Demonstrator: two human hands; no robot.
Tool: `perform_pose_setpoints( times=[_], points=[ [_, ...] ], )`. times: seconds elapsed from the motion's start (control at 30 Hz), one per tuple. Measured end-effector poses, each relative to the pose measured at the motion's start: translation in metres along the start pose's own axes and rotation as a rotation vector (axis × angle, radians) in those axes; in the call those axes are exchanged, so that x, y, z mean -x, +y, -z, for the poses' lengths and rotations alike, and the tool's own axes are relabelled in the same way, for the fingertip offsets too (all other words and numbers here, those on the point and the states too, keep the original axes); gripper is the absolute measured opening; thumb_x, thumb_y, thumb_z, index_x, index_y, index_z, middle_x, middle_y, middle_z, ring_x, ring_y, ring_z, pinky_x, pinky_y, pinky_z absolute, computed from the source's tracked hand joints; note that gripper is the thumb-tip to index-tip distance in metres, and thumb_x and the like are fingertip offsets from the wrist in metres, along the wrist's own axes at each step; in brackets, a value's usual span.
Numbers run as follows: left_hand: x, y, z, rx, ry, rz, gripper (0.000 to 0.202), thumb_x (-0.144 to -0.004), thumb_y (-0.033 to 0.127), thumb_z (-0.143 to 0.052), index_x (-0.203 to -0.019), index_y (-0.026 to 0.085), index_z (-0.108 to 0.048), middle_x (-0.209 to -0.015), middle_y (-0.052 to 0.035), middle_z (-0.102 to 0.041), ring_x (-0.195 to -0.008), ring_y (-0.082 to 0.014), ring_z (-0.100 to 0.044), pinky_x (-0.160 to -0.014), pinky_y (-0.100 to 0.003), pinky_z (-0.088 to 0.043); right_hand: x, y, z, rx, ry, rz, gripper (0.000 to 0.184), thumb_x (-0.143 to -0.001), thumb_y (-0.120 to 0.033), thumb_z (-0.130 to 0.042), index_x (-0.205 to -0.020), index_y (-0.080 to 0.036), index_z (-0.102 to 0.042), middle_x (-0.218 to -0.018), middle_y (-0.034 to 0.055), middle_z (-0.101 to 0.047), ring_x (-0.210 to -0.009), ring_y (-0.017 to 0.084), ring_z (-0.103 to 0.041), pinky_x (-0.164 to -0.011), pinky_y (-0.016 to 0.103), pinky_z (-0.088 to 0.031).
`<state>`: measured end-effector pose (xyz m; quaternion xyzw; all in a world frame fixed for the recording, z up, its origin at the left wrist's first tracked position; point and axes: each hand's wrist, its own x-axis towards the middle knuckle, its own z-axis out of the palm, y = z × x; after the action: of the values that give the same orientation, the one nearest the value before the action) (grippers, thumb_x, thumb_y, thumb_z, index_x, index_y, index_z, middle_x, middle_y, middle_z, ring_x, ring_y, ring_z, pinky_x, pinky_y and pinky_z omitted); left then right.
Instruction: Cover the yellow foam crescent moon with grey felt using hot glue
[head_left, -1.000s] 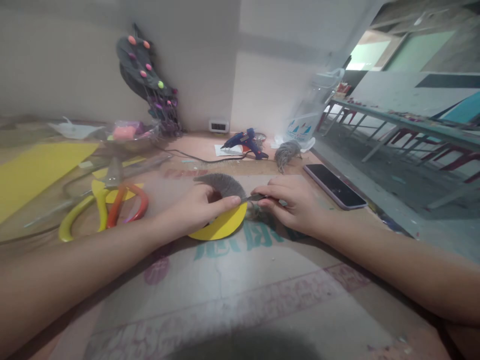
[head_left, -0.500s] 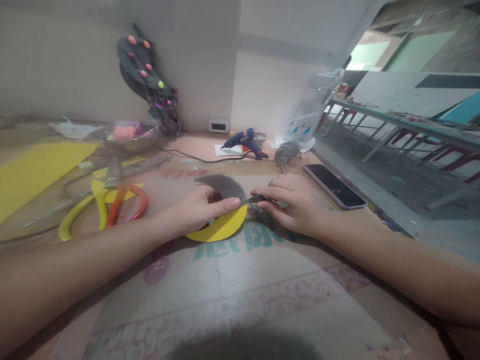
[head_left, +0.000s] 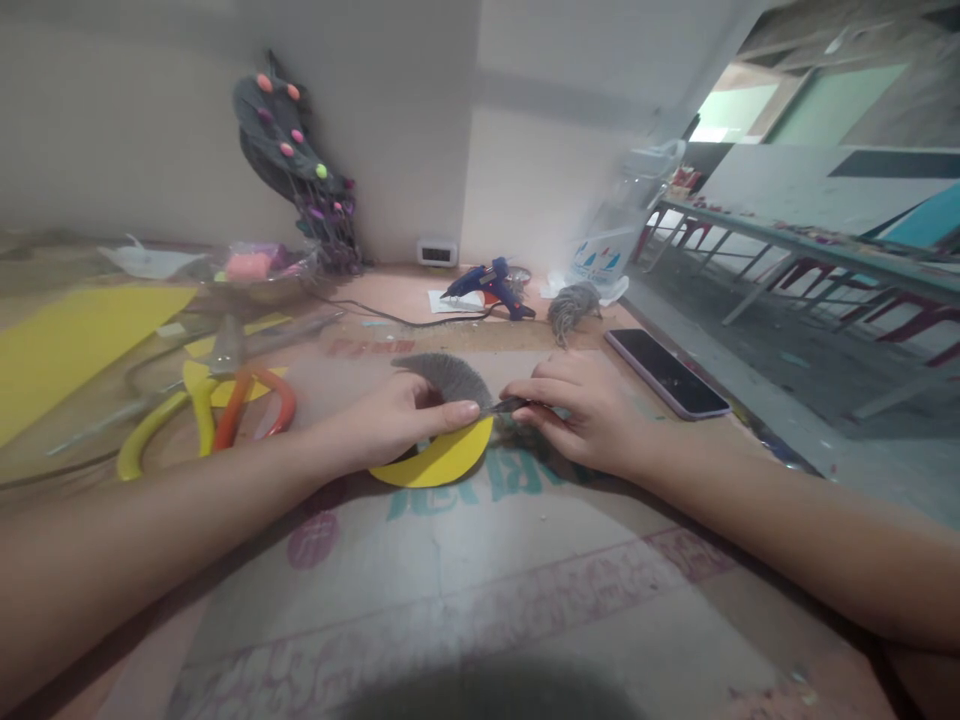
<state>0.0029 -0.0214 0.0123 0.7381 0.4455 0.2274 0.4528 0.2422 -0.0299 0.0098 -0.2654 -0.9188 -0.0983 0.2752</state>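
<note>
My left hand (head_left: 405, 415) grips a yellow paper crescent (head_left: 442, 462), its thumb pressed near the right edge. Grey yarn (head_left: 454, 377) is wound closely round the upper part of the crescent; the lower part shows bare yellow. My right hand (head_left: 581, 410) pinches a small dark-grey bundle (head_left: 510, 405), which looks like yarn, just right of the left thumb. Its tip meets the crescent's right edge. The left fingers are partly hidden behind the crescent.
Orange-and-yellow-handled scissors (head_left: 225, 410) lie left. A blue glue gun (head_left: 491, 285), loose grey yarn (head_left: 574, 308) and a phone (head_left: 667, 373) lie beyond my hands. A small clock (head_left: 437, 253) stands by the wall, near a grey crescent decoration (head_left: 274, 135) with coloured balls.
The crescent's lower yellow part has dipped very slightly. My right fingers and the dark-grey bundle have shifted a little left; both hands keep their hold.
</note>
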Motion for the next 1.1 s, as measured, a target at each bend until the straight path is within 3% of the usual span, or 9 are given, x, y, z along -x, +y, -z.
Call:
perform_pose_setpoints(
  times=[0.33, 0.43, 0.5, 0.6, 0.73, 0.87, 0.93, 1.03, 1.1],
  points=[
    [0.001, 0.003, -0.002, -0.016, 0.039, 0.038, 0.037, -0.073, 0.051, -0.066, -0.059, 0.018, -0.058, -0.048, 0.0039, -0.048, -0.041, -0.0097, -0.039, -0.038, -0.022, -0.025, 0.0, -0.002, 0.0, -0.064, 0.012, -0.034, 0.022, -0.094, -0.029, -0.05, -0.093, -0.015, -0.066, -0.069, 0.0032, -0.063, -0.063, 0.015, -0.052, -0.061, 0.029, -0.033],
    [-0.001, 0.0, -0.004, -0.001, 0.081, -0.001, 0.036, -0.075, 0.052, -0.064, -0.064, 0.018, -0.063, -0.055, 0.0012, -0.058, -0.047, -0.0128, -0.05, -0.042, -0.022, -0.033, 0.002, -0.003, -0.001, -0.157, 0.059, -0.157, 0.025, -0.094, -0.034, -0.049, -0.096, -0.015, -0.065, -0.074, 0.004, -0.064, -0.064, 0.015, -0.055, -0.062, 0.027, -0.038],
    [-0.003, -0.003, -0.003, 0.039, 0.113, -0.076, 0.034, -0.078, 0.051, -0.063, -0.078, 0.018, -0.069, -0.072, -0.0016, -0.069, -0.064, -0.0168, -0.061, -0.054, -0.023, -0.044, 0.002, -0.002, -0.003, -0.196, 0.1, -0.286, 0.026, -0.092, -0.035, -0.052, -0.1, -0.014, -0.063, -0.076, 0.0043, -0.065, -0.065, 0.015, -0.056, -0.061, 0.027, -0.041],
    [-0.003, -0.005, -0.001, 0.043, 0.261, -0.132, 0.038, -0.079, 0.051, -0.062, -0.097, 0.018, -0.071, -0.098, -0.0052, -0.073, -0.089, -0.0232, -0.065, -0.074, -0.029, -0.05, 0.0, 0.004, -0.006, -0.234, 0.116, -0.452, 0.026, -0.091, -0.035, -0.051, -0.1, -0.013, -0.062, -0.079, 0.005, -0.066, -0.069, 0.016, -0.059, -0.063, 0.028, -0.045],
    [0.004, 0.0, 0.0, -0.003, 0.537, -0.149, 0.035, -0.082, 0.047, -0.06, -0.101, 0.021, -0.071, -0.105, -0.0053, -0.072, -0.097, -0.0255, -0.063, -0.081, -0.031, -0.048, -0.006, 0.016, -0.007, -0.369, 0.117, -0.619, 0.031, -0.093, -0.031, -0.046, -0.115, -0.013, -0.058, -0.105, 0.0102, -0.067, -0.096, 0.021, -0.062, -0.084, 0.036, -0.048],
    [0.01, 0.005, -0.004, 0.083, 0.333, -0.286, 0.029, -0.089, 0.037, -0.052, -0.106, 0.019, -0.066, -0.098, -0.0056, -0.071, -0.087, -0.0208, -0.064, -0.079, -0.031, -0.049, -0.009, 0.03, -0.01, -0.42, 0.078, -0.76, 0.044, -0.088, -0.027, -0.051, -0.13, -0.012, -0.051, -0.119, 0.0126, -0.063, -0.107, 0.023, -0.059, -0.094, 0.04, -0.046],
    [0.009, 0.006, -0.004, 0.078, 0.325, -0.323, 0.026, -0.083, 0.033, -0.062, -0.104, 0.019, -0.063, -0.105, -0.0052, -0.068, -0.097, -0.0214, -0.061, -0.087, -0.031, -0.047, -0.009, 0.038, -0.01, -0.481, 0.094, -0.774, 0.045, -0.088, -0.027, -0.052, -0.131, -0.013, -0.05, -0.12, 0.012, -0.062, -0.107, 0.022, -0.059, -0.094, 0.04, -0.046],
    [0.005, 0.002, -0.003, 0.012, 0.373, -0.266, 0.039, -0.076, 0.037, -0.068, -0.109, 0.02, -0.055, -0.112, -0.0046, -0.062, -0.107, -0.0231, -0.056, -0.092, -0.032, -0.045, -0.01, 0.046, -0.008, -0.52, 0.131, -0.763, 0.044, -0.087, -0.03, -0.055, -0.129, -0.016, -0.053, -0.116, 0.0104, -0.063, -0.102, 0.02, -0.06, -0.09, 0.038, -0.049],
    [0.0, -0.002, -0.003, 0.019, 0.412, -0.277, 0.028, -0.083, 0.039, -0.058, -0.103, 0.02, -0.053, -0.105, -0.0045, -0.061, -0.103, -0.0215, -0.056, -0.089, -0.031, -0.045, -0.011, 0.048, -0.004, -0.52, 0.122, -0.768, 0.044, -0.087, -0.031, -0.056, -0.128, -0.016, -0.054, -0.107, 0.009, -0.065, -0.089, 0.018, -0.062, -0.08, 0.034, -0.052]
  ],
)
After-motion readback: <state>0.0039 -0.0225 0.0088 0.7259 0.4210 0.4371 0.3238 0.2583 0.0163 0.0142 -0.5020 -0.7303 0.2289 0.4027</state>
